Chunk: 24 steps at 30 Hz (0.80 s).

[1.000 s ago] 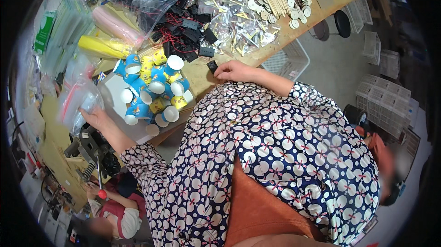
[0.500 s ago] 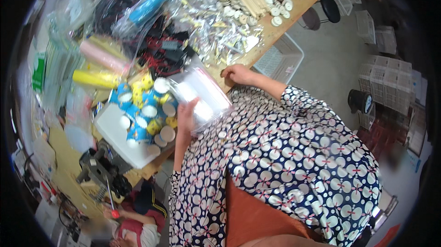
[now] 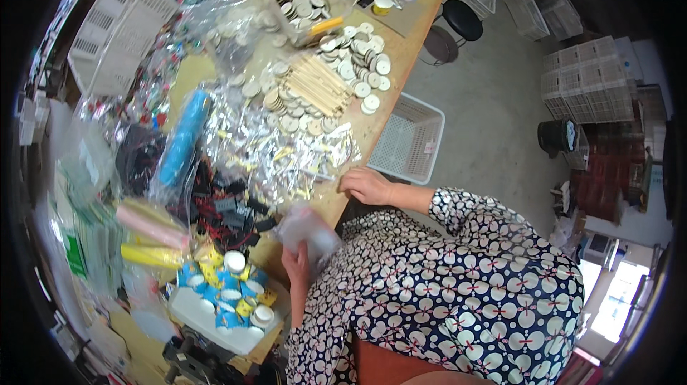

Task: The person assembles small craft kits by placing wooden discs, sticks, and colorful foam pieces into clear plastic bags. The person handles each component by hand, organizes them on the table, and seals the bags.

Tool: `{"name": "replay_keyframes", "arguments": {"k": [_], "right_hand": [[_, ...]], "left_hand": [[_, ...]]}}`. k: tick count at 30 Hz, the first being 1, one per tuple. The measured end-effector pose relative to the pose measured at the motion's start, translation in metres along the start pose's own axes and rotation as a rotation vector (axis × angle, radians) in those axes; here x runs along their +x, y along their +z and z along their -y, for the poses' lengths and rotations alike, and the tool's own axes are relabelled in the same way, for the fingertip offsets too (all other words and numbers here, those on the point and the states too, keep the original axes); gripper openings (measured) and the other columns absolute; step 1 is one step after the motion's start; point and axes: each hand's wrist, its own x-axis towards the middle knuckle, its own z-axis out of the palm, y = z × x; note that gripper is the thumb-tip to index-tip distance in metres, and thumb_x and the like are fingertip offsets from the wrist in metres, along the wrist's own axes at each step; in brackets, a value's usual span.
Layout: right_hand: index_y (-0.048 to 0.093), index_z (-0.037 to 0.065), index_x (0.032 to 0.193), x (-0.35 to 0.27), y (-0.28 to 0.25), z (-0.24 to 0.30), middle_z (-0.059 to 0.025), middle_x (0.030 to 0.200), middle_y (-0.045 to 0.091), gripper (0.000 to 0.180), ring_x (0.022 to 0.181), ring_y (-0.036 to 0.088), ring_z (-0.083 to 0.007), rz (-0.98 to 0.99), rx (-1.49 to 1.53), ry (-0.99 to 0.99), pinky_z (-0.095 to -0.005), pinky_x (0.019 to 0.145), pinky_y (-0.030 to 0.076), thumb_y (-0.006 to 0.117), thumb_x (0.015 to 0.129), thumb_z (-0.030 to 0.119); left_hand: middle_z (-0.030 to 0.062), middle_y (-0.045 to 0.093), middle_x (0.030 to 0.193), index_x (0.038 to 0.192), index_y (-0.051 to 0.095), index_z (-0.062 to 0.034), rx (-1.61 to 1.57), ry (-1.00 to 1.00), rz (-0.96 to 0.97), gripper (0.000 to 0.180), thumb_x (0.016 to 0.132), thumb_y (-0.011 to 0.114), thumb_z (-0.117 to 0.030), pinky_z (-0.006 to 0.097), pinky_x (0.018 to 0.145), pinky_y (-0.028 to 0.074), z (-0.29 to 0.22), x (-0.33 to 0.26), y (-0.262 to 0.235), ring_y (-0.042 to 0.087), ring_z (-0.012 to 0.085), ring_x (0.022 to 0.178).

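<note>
My left hand (image 3: pixel 295 262) is closed on a clear plastic bag (image 3: pixel 313 229), its thumb lying on the front of it. The bag is smeared by motion and hangs over the table's front edge. My right hand (image 3: pixel 365 186) rests on that edge with its fingers slightly bent and nothing visible in them. Just beyond it lies a heap of small shiny silver and yellow packets (image 3: pixel 286 163). Black battery-box-like parts with red wires (image 3: pixel 227 210) are piled left of the bag. Nearer to me, blue and yellow paper cups (image 3: pixel 227 290) fill a white tray (image 3: pixel 215 333).
Farther along the table are wooden sticks (image 3: pixel 315 86), round pale discs (image 3: pixel 363 70) and a clear bin of discs (image 3: pixel 308 6). Rolls of blue film (image 3: pixel 184 138) and pink film (image 3: pixel 152 226) lie left. A white plastic basket (image 3: pixel 409 143) stands on the floor beside the table.
The view has swung, and more of the table's far end shows. The bag, spread flat earlier under my left hand, is now gripped at its lower part. My right hand stays at the table edge.
</note>
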Motion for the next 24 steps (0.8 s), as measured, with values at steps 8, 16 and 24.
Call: {"name": "replay_keyframes", "arguments": {"k": [8,16,24], "right_hand": [[0.062,0.009,0.101,-0.021,-0.067,-0.044,-0.0066,0.098,0.06,0.021,0.099,0.058,-0.0275,-0.117,-0.219,0.061,-0.04,0.086,0.045,0.064,0.08,0.008],[0.055,0.012,0.084,0.011,-0.078,-0.062,-0.0041,0.086,0.051,0.013,0.086,0.054,-0.0221,0.088,-0.184,-0.351,-0.0355,0.076,0.042,0.065,0.083,0.02],[0.044,0.014,0.065,0.018,-0.074,-0.03,-0.0007,0.067,0.041,0.031,0.064,0.046,-0.0192,-0.041,-0.208,-0.447,-0.0324,0.055,0.033,0.069,0.083,0.022]], "left_hand": [[0.0227,0.067,0.098,0.111,0.063,0.0033,0.577,0.374,-0.214,0.029,0.09,0.068,-0.017,0.048,0.079,0.051,0.032,-0.015,-0.007,0.064,0.0415,0.09],[0.026,0.066,0.102,0.112,0.062,0.007,0.546,0.212,-0.207,0.042,0.089,0.064,-0.029,0.048,0.082,0.051,0.04,-0.047,-0.017,0.064,0.0439,0.094],[0.0261,0.066,0.107,0.117,0.059,0.0072,0.716,0.227,-0.154,0.046,0.088,0.064,-0.029,0.048,0.087,0.05,0.028,-0.081,-0.031,0.063,0.0435,0.098]]}}
